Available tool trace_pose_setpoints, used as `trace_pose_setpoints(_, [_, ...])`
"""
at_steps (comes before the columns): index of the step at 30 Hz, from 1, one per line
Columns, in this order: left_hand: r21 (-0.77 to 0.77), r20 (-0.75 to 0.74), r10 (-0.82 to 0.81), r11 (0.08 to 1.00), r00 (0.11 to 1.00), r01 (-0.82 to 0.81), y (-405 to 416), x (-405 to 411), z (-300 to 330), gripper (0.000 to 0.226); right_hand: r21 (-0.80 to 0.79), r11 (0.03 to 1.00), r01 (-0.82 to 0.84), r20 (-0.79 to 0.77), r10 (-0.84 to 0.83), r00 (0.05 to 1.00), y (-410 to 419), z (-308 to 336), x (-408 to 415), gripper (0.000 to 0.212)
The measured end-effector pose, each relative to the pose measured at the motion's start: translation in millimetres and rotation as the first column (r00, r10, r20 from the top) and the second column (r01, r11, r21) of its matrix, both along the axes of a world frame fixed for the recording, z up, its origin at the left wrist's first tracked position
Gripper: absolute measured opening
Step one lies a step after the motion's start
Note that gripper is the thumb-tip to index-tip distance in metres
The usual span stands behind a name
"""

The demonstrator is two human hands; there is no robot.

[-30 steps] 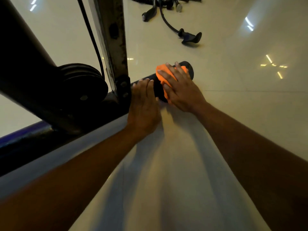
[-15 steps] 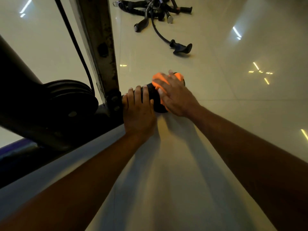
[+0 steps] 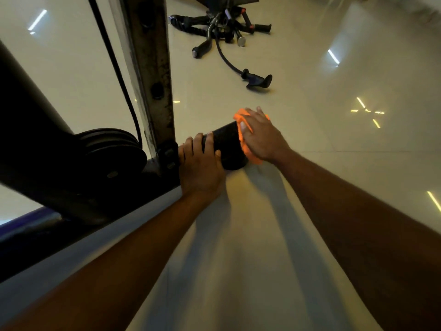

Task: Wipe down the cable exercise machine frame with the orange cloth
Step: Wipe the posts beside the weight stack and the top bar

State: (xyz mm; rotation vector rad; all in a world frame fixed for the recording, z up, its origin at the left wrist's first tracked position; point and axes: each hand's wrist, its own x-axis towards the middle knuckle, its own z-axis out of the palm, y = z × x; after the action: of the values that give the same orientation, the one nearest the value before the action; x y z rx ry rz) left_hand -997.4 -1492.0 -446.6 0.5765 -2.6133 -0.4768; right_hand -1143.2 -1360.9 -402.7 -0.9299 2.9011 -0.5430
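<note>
The right hand (image 3: pixel 261 137) is pressed flat over the orange cloth (image 3: pixel 241 120), fingers spread and curled around the far end of the black bar end (image 3: pixel 225 146), so the cloth wraps the tip and hangs out below the palm at the near edge. The left hand (image 3: pixel 201 166) is closed around the same bar just inboard of the right hand, fingers over the top, thumb toward the cloth, with a bare stretch of black bar between the two hands.

Directly left of the left hand's knuckles, the rusty upright post (image 3: pixel 149 75) meets the base at a bolted bracket (image 3: pixel 167 152), which leaves almost no room on that side. Beyond the post sit a pulley wheel (image 3: pixel 114 151) and a thin black cable (image 3: pixel 112 58) running up alongside it.

To the right of and beyond the cloth, the glossy floor (image 3: pixel 346 163) is open. Well past the bar's tip lies a pile of handles (image 3: pixel 222 22), with one loose grip (image 3: pixel 257 81) nearer.
</note>
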Motion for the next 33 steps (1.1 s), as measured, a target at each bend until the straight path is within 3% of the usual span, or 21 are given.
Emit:
trace_pose_setpoints(1, [0.019,-0.001,0.002,1.000,1.000,-0.002,-0.2,0.1,1.8,0.052,0.020,1.000,-0.002,-0.007,0.002,1.000,-5.9,0.8,2.2,0.058])
trace_pose_setpoints(5, [0.054,-0.016,-0.006,0.999,1.000,0.007,1.4,0.6,5.4,0.051,0.096,0.950,-0.297,-0.073,0.305,0.950,-3.3,-5.7,26.3,0.053])
trace_pose_setpoints(6, [0.058,-0.013,0.000,0.998,1.000,0.001,1.3,0.8,5.4,0.051,0.096,0.946,-0.310,-0.070,0.317,0.946,1.1,-4.1,24.5,0.053])
trace_pose_setpoints(11, [0.086,0.004,-0.013,0.996,1.000,0.013,0.4,1.3,7.1,0.054,0.043,0.999,-0.021,-0.053,0.023,0.998,-13.1,0.5,14.8,0.061])
trace_pose_setpoints(17, [0.074,0.019,-0.044,0.996,0.999,0.042,-1.5,3.8,10.7,0.059,0.051,0.964,-0.260,-0.067,0.263,0.962,-6.8,-5.0,34.4,0.053])
trace_pose_setpoints(22, [0.071,0.046,-0.059,0.996,0.997,0.056,-2.3,2.3,7.1,0.055,0.045,0.999,-0.017,-0.001,0.017,1.000,-8.1,4.7,12.3,0.065])
trace_pose_setpoints(28, [0.022,0.021,-0.061,0.998,0.998,0.061,-3.0,4.8,1.8,0.055,0.059,0.978,-0.202,-0.067,0.206,0.976,6.5,-3.8,29.0,0.053])
trace_pose_setpoints(33, [-0.036,0.013,-0.082,0.996,0.997,0.083,-3.0,9.7,3.0,0.057,-0.005,0.999,-0.044,-0.004,0.044,0.999,-0.1,2.4,20.3,0.055])
